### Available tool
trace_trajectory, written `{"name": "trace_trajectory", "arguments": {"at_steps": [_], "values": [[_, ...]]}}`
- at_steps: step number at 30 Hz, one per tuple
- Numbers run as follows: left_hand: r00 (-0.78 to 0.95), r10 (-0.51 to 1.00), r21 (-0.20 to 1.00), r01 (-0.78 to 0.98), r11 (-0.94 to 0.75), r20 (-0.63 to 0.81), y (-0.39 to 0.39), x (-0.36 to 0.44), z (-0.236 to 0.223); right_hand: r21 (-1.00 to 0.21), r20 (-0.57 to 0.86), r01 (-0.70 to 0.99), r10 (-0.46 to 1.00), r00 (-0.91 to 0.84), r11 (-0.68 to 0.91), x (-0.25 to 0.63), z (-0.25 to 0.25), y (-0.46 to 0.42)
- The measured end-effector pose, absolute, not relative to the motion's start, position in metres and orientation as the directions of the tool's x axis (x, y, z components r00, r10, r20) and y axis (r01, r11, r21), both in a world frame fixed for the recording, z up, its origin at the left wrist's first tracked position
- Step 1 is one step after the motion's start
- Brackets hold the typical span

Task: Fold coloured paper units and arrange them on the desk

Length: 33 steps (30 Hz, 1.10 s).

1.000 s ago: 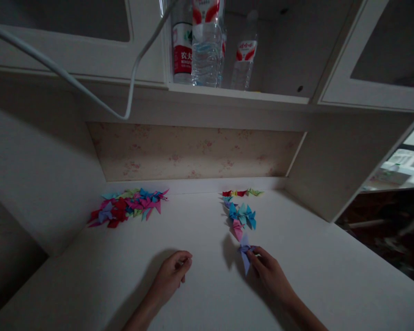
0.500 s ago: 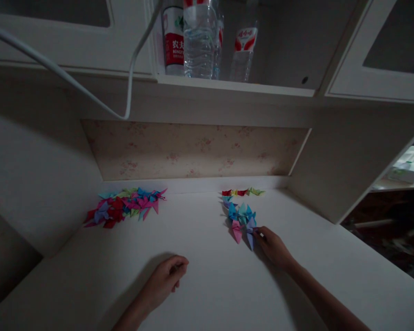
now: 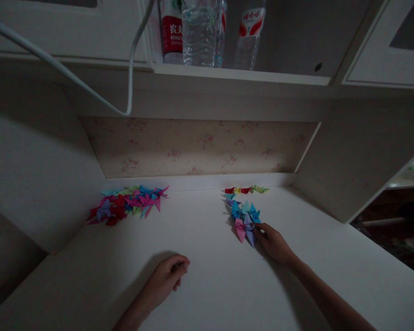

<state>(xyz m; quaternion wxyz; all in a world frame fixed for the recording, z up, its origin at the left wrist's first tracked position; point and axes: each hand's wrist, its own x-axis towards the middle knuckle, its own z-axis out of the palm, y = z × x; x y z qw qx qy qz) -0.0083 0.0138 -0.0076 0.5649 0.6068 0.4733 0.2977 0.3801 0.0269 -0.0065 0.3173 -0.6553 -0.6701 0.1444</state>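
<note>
My right hand reaches forward on the white desk, its fingertips pinching a lilac folded paper crane. That crane lies at the near end of a short row of cranes, beside a pink one and behind it several blue ones. My left hand rests on the desk nearer to me, fingers curled loosely inward; whether anything is in them is hidden. A heap of mixed-colour paper cranes lies at the back left.
A few flat red, yellow and green cranes line the back edge of the desk. Water bottles stand on the shelf above. A white cable hangs across the upper left. Side walls close in the desk niche.
My right hand has carried the lilac crane forward from the near desk to the row, next to the pink crane. The left hand has barely moved.
</note>
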Motion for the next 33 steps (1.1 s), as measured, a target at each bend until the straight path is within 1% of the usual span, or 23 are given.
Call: {"name": "trace_trajectory", "arguments": {"at_steps": [3, 6, 8, 10, 12, 15, 18, 20, 21, 23, 26, 30, 33], "values": [[0.377, 0.912, 0.968, 0.24, 0.072, -0.162, 0.013, -0.008, -0.004, -0.683, 0.198, 0.73, 0.962, 0.186, -0.001, 0.382, -0.007, 0.015], [0.387, 0.908, 0.97, 0.235, 0.068, -0.158, 0.012, -0.007, -0.003, -0.788, 0.159, 0.606, 0.915, 0.37, -0.108, 0.378, -0.007, -0.003], [0.392, 0.906, 0.969, 0.238, 0.067, -0.159, 0.012, -0.006, -0.003, -0.85, 0.142, 0.511, 0.876, 0.461, -0.131, 0.367, -0.006, -0.017], [0.397, 0.905, 0.969, 0.241, 0.061, -0.155, 0.012, -0.006, -0.003, -0.888, 0.118, 0.441, 0.863, 0.492, -0.13, 0.346, -0.003, -0.031], [0.397, 0.906, 0.969, 0.242, 0.052, -0.147, 0.01, -0.005, -0.002, -0.905, 0.101, 0.413, 0.896, 0.432, -0.098, 0.317, 0.0, -0.043], [0.382, 0.913, 0.971, 0.234, 0.052, -0.142, 0.007, -0.005, 0.004, -0.922, 0.1, 0.386, 0.98, 0.174, 0.026, 0.267, 0.007, -0.052], [0.369, 0.916, 0.969, 0.234, 0.073, -0.158, 0.004, -0.006, 0.011, -0.928, 0.112, 0.35, 0.992, -0.065, 0.128, 0.217, 0.012, -0.043], [0.372, 0.915, 0.971, 0.228, 0.076, -0.159, 0.004, -0.006, 0.014, -0.934, 0.129, 0.314, 0.981, -0.148, 0.17, 0.188, 0.012, -0.028], [0.375, 0.914, 0.972, 0.22, 0.077, -0.157, 0.004, -0.006, 0.014, -0.94, 0.129, 0.294, 0.979, -0.155, 0.171, 0.175, 0.01, -0.02], [0.385, 0.91, 0.978, 0.193, 0.08, -0.151, 0.006, -0.007, 0.012, -0.956, 0.115, 0.258, 0.987, -0.112, 0.141, 0.154, 0.004, -0.005], [0.397, 0.905, 0.983, 0.16, 0.093, -0.151, 0.008, -0.007, 0.005, -0.957, 0.126, 0.257, 0.991, -0.051, 0.134, 0.137, -0.005, 0.006], [0.403, 0.903, 0.98, 0.18, 0.085, -0.152, 0.01, -0.006, -0.003, -0.934, 0.169, 0.291, 0.975, -0.146, 0.206, 0.14, -0.007, -0.001], [0.401, 0.903, 0.979, 0.181, 0.088, -0.155, 0.009, -0.005, -0.003, -0.92, 0.18, 0.32, 0.969, -0.169, 0.226, 0.146, -0.003, -0.005]]}}
